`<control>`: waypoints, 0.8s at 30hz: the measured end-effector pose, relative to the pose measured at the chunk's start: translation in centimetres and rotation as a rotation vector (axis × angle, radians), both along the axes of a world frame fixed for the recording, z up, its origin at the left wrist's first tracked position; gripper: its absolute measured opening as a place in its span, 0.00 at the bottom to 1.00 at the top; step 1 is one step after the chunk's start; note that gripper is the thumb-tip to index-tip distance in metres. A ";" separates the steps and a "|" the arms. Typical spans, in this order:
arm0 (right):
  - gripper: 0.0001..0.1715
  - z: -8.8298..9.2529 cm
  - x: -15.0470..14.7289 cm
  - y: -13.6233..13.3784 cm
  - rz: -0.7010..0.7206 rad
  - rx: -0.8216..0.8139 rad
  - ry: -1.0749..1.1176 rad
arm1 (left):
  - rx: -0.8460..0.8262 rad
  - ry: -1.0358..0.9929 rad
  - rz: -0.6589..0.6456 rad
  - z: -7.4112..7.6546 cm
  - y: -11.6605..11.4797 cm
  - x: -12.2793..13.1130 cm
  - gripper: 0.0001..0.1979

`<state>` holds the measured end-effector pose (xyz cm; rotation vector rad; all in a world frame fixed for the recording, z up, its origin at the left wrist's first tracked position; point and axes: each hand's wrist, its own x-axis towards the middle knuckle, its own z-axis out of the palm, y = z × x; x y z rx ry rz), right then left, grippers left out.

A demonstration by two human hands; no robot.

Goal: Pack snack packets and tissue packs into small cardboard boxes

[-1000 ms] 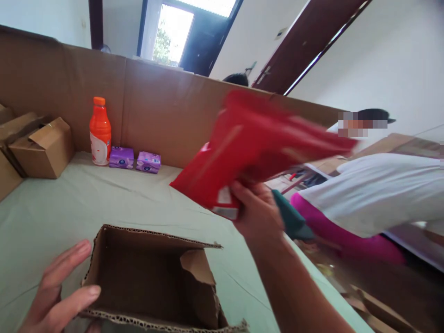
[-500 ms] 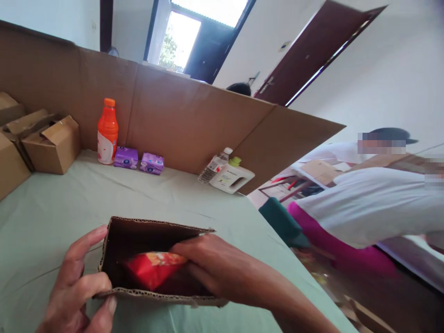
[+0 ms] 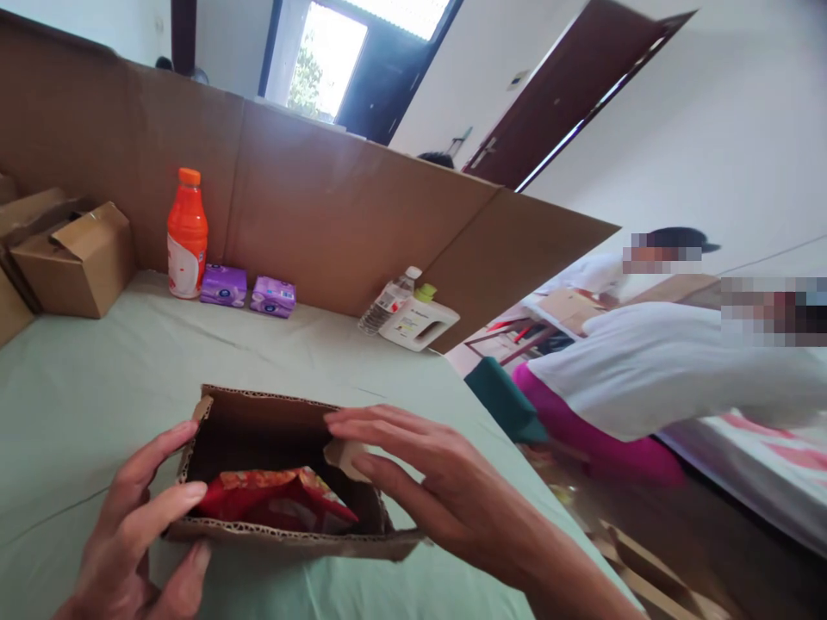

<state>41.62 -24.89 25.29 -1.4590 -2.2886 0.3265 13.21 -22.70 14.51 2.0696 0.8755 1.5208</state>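
In front of me an open cardboard box (image 3: 258,541) sits on the pale green cloth. Inside it lies a red packet (image 3: 277,504) with an orange-yellow patterned edge, leaning along the near wall. My left hand (image 3: 139,521) grips the box's left end, fingers on the rim and thumb against the near outer side. At the right end is my right hand (image 3: 430,482), holding nothing, its fingers stretched out and apart. Its fingertips touch a small flap (image 3: 349,456) that tilts inward over the opening. The packet's underside is hidden.
An orange bottle (image 3: 187,237), purple packs (image 3: 273,296), a clear bottle (image 3: 388,303) and a white jug (image 3: 419,325) stand along a cardboard screen (image 3: 323,207). Closed-up boxes (image 3: 77,258) are at the left. Beyond the table's right edge, a person in white (image 3: 613,362) bends forward.
My right hand has let go of the red packet and come out of the box to its right rim. The packet now rests inside. My left hand stays on the left end.
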 end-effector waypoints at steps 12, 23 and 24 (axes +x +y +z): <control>0.23 -3.2 0.1 1.4 -0.055 -0.049 0.069 | 0.065 0.264 -0.023 -0.2 1.2 0.1 0.20; 0.26 -3.2 1.4 -0.1 -0.027 0.023 0.168 | -0.060 0.265 0.081 0.1 0.7 1.5 0.30; 0.25 -3.3 1.1 -0.6 0.037 -0.006 0.134 | -0.067 0.271 0.096 0.2 0.7 1.6 0.30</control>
